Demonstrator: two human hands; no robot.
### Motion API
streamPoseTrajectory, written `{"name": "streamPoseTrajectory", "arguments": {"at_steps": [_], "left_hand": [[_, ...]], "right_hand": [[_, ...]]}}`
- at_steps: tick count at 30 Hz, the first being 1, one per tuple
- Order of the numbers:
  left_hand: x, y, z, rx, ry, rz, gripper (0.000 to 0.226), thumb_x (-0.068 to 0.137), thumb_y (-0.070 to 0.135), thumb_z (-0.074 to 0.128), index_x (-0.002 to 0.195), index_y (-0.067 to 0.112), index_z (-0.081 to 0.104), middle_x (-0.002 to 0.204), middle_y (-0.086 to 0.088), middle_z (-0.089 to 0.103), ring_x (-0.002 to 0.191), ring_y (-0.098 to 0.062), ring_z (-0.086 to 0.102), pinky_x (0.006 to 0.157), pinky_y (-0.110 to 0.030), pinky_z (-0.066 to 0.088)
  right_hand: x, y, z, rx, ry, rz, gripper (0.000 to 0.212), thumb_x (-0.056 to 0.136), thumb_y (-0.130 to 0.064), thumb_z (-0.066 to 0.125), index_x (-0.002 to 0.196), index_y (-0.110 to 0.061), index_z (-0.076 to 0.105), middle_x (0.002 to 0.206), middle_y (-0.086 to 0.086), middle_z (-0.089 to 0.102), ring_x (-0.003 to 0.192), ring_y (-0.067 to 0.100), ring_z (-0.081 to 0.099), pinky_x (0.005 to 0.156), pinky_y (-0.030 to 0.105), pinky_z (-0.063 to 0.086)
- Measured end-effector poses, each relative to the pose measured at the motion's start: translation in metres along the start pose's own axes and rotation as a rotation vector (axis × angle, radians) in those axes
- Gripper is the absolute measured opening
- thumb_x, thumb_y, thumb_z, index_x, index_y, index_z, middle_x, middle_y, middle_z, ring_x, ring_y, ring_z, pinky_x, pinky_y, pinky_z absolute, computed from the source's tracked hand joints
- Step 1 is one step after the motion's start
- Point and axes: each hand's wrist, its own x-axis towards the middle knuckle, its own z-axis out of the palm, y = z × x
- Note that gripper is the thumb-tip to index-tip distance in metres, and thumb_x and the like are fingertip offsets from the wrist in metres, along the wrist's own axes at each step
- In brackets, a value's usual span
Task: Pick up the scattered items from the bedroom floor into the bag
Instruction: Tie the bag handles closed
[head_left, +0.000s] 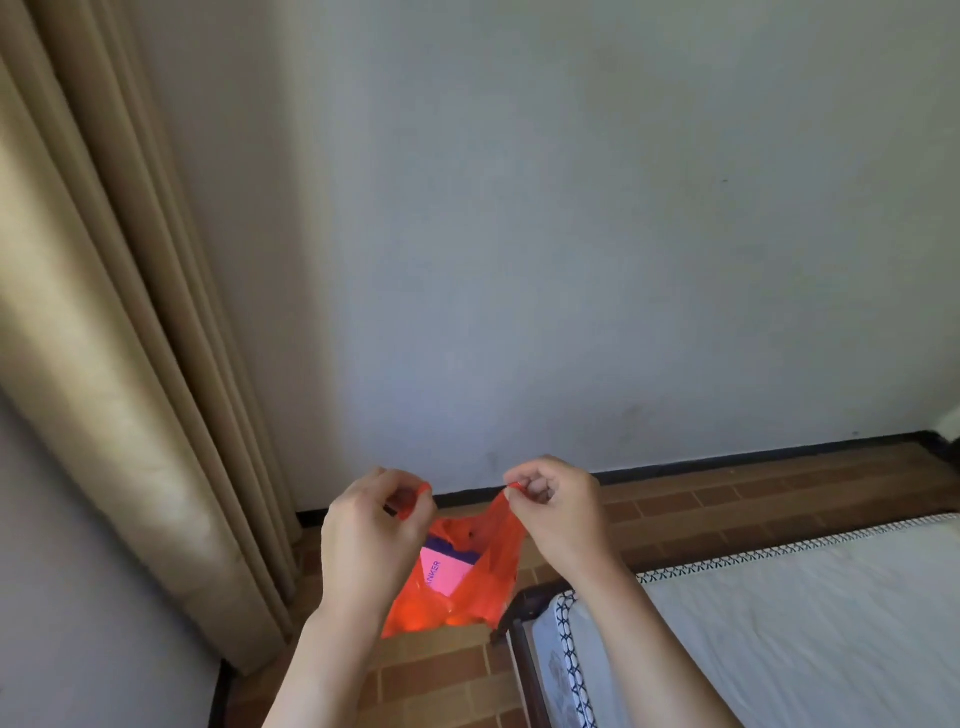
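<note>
A thin red plastic bag (483, 582) hangs in the air between my hands, its mouth pulled apart. My left hand (371, 530) pinches the bag's left handle with curled fingers. My right hand (558, 512) pinches the right handle between thumb and fingertips. Inside the bag a flat box (445, 569) printed with the word ANKER shows through the opening, tinted pink by the plastic. The bag's bottom bulges with other contents that I cannot make out.
A bed with a white mattress (779, 623) and dark frame corner (519, 613) stands at the lower right. Brick-patterned floor (727, 499) runs to a pale wall with black skirting. A beige curtain (119, 364) hangs on the left.
</note>
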Motion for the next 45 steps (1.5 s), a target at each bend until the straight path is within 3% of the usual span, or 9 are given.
{"name": "streamPoseTrajectory", "arguments": {"at_steps": [10, 22, 25, 26, 31, 34, 37, 41, 45], "left_hand": [[0.059, -0.032, 0.019, 0.007, 0.022, -0.059, 0.022, 0.08, 0.012, 0.083, 0.074, 0.031, 0.073, 0.072, 0.019, 0.068, 0.071, -0.003, 0.066, 0.067, -0.033, 0.056], [0.181, -0.053, 0.117, 0.149, 0.036, -0.144, 0.021, 0.078, 0.013, 0.084, 0.074, 0.031, 0.073, 0.074, 0.019, 0.069, 0.073, -0.003, 0.066, 0.07, -0.033, 0.056], [0.202, -0.066, 0.139, 0.204, 0.016, -0.16, 0.011, 0.079, 0.023, 0.081, 0.075, 0.031, 0.073, 0.074, 0.016, 0.069, 0.072, -0.008, 0.067, 0.069, -0.036, 0.057], [0.208, -0.074, 0.147, 0.222, 0.014, -0.167, 0.004, 0.078, 0.029, 0.076, 0.076, 0.03, 0.074, 0.074, 0.015, 0.069, 0.072, -0.009, 0.067, 0.069, -0.036, 0.057], [0.223, -0.107, 0.171, 0.27, -0.007, -0.274, 0.016, 0.076, 0.041, 0.067, 0.079, 0.028, 0.077, 0.076, 0.014, 0.071, 0.073, -0.006, 0.067, 0.069, -0.032, 0.057], [0.23, -0.131, 0.187, 0.278, -0.03, -0.33, 0.006, 0.079, 0.034, 0.076, 0.078, 0.028, 0.076, 0.074, 0.014, 0.071, 0.071, -0.004, 0.067, 0.069, -0.034, 0.057], [0.237, -0.16, 0.205, 0.273, -0.054, -0.393, 0.01, 0.081, 0.022, 0.084, 0.078, 0.027, 0.076, 0.073, 0.013, 0.071, 0.07, -0.005, 0.067, 0.071, -0.037, 0.059], [0.247, -0.213, 0.226, 0.257, -0.097, -0.384, 0.011, 0.083, 0.018, 0.083, 0.079, 0.025, 0.075, 0.075, 0.012, 0.071, 0.07, -0.005, 0.068, 0.07, -0.038, 0.059], [0.254, -0.272, 0.248, 0.268, -0.13, -0.396, 0.01, 0.083, 0.019, 0.082, 0.081, 0.026, 0.075, 0.077, 0.013, 0.07, 0.072, -0.004, 0.068, 0.07, -0.038, 0.06]], "right_hand": [[0.077, 0.007, 0.03, -0.013, 0.003, -0.029, 0.033, 0.082, -0.001, 0.078, 0.081, -0.033, 0.075, 0.077, -0.023, 0.07, 0.07, 0.006, 0.065, 0.064, 0.015, 0.048], [0.226, 0.075, 0.058, 0.073, -0.126, -0.008, 0.028, 0.079, 0.004, 0.075, 0.083, -0.024, 0.079, 0.08, -0.019, 0.072, 0.074, 0.009, 0.066, 0.067, 0.014, 0.049], [0.256, 0.1, 0.07, 0.081, -0.16, 0.003, 0.031, 0.077, 0.005, 0.074, 0.081, -0.025, 0.078, 0.08, -0.017, 0.072, 0.074, 0.01, 0.067, 0.067, 0.016, 0.05], [0.266, 0.11, 0.077, 0.086, -0.17, 0.003, 0.031, 0.076, 0.006, 0.074, 0.08, -0.024, 0.077, 0.079, -0.017, 0.072, 0.073, 0.01, 0.067, 0.066, 0.016, 0.05], [0.298, 0.143, 0.103, 0.095, -0.219, 0.043, 0.025, 0.078, 0.006, 0.075, 0.08, -0.019, 0.077, 0.077, -0.013, 0.072, 0.073, 0.008, 0.067, 0.067, 0.014, 0.05], [0.313, 0.163, 0.122, 0.102, -0.253, 0.064, 0.024, 0.08, 0.005, 0.076, 0.082, -0.019, 0.078, 0.078, -0.016, 0.071, 0.073, 0.007, 0.066, 0.066, 0.014, 0.049], [0.326, 0.186, 0.142, 0.113, -0.27, 0.09, 0.028, 0.08, 0.005, 0.076, 0.085, -0.022, 0.077, 0.082, -0.017, 0.072, 0.076, 0.008, 0.067, 0.068, 0.015, 0.049], [0.339, 0.219, 0.175, 0.097, -0.297, 0.132, 0.028, 0.083, 0.004, 0.076, 0.089, -0.023, 0.076, 0.091, -0.02, 0.072, 0.082, 0.008, 0.068, 0.071, 0.019, 0.054], [0.343, 0.259, 0.215, 0.044, -0.311, 0.19, 0.029, 0.086, 0.001, 0.074, 0.091, -0.027, 0.075, 0.088, -0.018, 0.071, 0.085, 0.005, 0.066, 0.071, 0.014, 0.051]]}}
